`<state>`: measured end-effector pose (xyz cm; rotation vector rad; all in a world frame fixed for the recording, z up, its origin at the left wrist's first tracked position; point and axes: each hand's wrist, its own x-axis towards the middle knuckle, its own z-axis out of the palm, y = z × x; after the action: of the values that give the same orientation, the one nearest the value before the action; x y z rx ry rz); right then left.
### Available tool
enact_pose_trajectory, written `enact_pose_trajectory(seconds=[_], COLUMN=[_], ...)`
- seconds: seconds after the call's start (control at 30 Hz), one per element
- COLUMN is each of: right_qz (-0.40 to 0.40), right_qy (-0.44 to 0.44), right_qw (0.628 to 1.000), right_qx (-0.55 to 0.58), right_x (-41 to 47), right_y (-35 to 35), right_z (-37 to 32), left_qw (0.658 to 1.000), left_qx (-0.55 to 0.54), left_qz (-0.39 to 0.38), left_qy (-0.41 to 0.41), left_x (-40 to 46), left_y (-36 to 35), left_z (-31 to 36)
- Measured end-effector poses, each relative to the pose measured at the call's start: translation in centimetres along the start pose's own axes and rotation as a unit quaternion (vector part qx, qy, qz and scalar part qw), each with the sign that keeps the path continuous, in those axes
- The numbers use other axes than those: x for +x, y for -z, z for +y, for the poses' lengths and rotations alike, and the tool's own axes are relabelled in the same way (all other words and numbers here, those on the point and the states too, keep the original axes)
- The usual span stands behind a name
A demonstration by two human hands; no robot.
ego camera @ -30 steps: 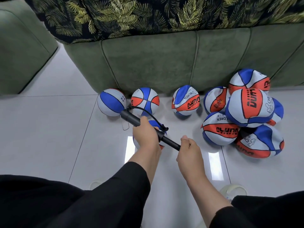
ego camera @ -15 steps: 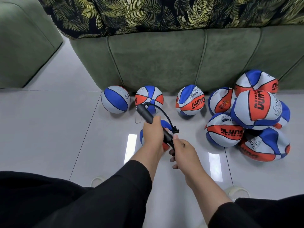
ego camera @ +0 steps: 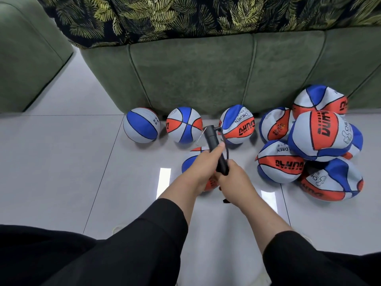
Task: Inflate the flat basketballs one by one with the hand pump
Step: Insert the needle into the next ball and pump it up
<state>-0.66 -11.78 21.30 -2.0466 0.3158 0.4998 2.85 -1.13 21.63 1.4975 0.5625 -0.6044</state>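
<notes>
Gripping the black hand pump [ego camera: 215, 149], the left hand [ego camera: 203, 169] closes on its barrel while the right hand [ego camera: 235, 179], now pressed against it, wraps the handle end; earlier they were apart. A flat basketball [ego camera: 191, 162] lies just under both hands.

Left hand [ego camera: 203, 165] out at 12 o'clock, fingers curled tight about the pump [ego camera: 216, 149], thumb laid along the barrel and pointing to 1 o'clock. Right hand [ego camera: 235, 179] just beside it at 4 o'clock, closed on the pump's near end, knuckles up, touching the left hand. Forearms bare from black sleeves [ego camera: 156, 234] pushed up short of the wrists, left reaching in from 7 o'clock and right from 5 o'clock, meeting in a narrow V at the hands.
</notes>
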Motion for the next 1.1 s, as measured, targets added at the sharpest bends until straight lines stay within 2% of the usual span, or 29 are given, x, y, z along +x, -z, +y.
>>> enact_pose_trajectory(seconds=[0.03, 0.1, 0.17, 0.2, 0.3, 0.4, 0.43, 0.5, 0.57, 0.67, 0.73, 0.8, 0.9, 1.0, 1.1], right_qz=[0.023, 0.065, 0.076, 0.073, 0.058, 0.057, 0.058, 0.058, 0.069, 0.087, 0.077, 0.055, 0.04, 0.03, -0.06], right_qy=[-0.005, -0.018, -0.038, -0.043, -0.061, -0.083, -0.085, -0.085, -0.085, -0.074, -0.059, -0.055, -0.068, -0.085, -0.109], right_qw=[1.0, 0.997, 0.994, 0.993, 0.991, 0.989, 0.989, 0.99, 0.99, 0.989, 0.992, 0.995, 0.995, 0.995, 0.981], right_qx=[0.007, 0.032, 0.069, 0.084, 0.104, 0.111, 0.109, 0.1, 0.089, 0.093, 0.085, 0.065, 0.054, 0.044, 0.146], right_x=[0.6, 1.8, 3.0, 3.5, 4.5, 5.4, 5.7, 6.6, 7.7, 9.8, 11.2, 12.4, 13.9, 14.4, 14.1], right_y=[0.3, 1.0, 1.5, 1.6, 1.6, 1.6, 1.7, 1.9, 2.0, 1.5, 0.6, -0.7, -2.1, -2.7, -3.6], right_z=[0.2, 0.8, 1.4, 1.7, 2.9, 4.2, 4.6, 5.4, 6.0, 6.2, 5.6, 5.0, 4.6, 4.9, 4.6], left_qw=[1.0, 0.994, 0.967, 0.943, 0.852, 0.763, 0.741, 0.72, 0.739, 0.804, 0.832, 0.849, 0.821, 0.842, 0.834], left_qx=[0.024, 0.085, 0.198, 0.284, 0.496, 0.614, 0.639, 0.662, 0.643, 0.541, 0.476, 0.458, 0.522, 0.493, 0.513], left_qz=[-0.002, 0.066, 0.153, 0.161, 0.096, 0.049, 0.035, 0.023, 0.066, 0.203, 0.253, 0.213, 0.132, 0.135, 0.15], left_qy=[-0.005, -0.026, -0.055, -0.071, -0.137, -0.196, -0.204, -0.204, -0.19, -0.141, -0.131, -0.155, -0.189, -0.17, -0.137], left_x=[0.1, 0.7, 1.3, 1.6, 3.2, 5.3, 6.0, 7.5, 8.7, 9.8, 10.3, 10.7, 10.8, 10.9, 11.6], left_y=[0.0, 0.3, 0.5, 0.5, -0.3, -0.3, -0.1, 0.8, 2.2, 4.7, 6.5, 7.7, 8.1, 8.5, 9.1], left_z=[-0.2, -1.0, -2.3, -3.0, -5.4, -6.7, -6.9, -7.2, -7.3, -7.3, -7.4, -7.1, -6.8, -6.9, -7.0])
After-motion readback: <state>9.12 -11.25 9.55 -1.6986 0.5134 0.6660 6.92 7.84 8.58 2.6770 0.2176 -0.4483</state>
